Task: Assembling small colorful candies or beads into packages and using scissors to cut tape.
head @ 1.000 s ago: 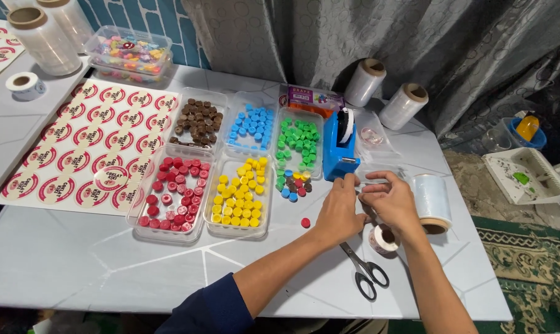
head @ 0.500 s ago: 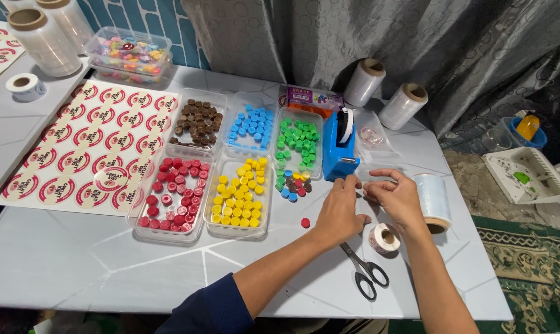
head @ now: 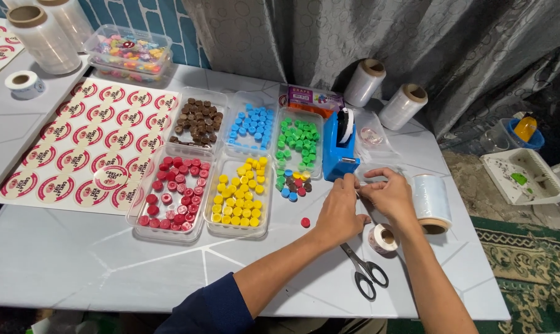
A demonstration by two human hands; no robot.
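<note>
Hands meet just in front of the blue tape dispenser (head: pixel 340 146): my left hand (head: pixel 340 207) and right hand (head: pixel 388 195) pinch a clear film piece (head: pixel 379 168) between them, lying across the tabletop (head: pixel 76 260).

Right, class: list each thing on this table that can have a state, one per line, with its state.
Scissors: shut, lying flat.
Blue tape dispenser: upright, loaded.
Red-cap tray: open, nearly full.
Yellow-cap tray: open, full.
Film roll: on its side.
Left hand: pinching clear film.
Right hand: pinching the same film.
</note>
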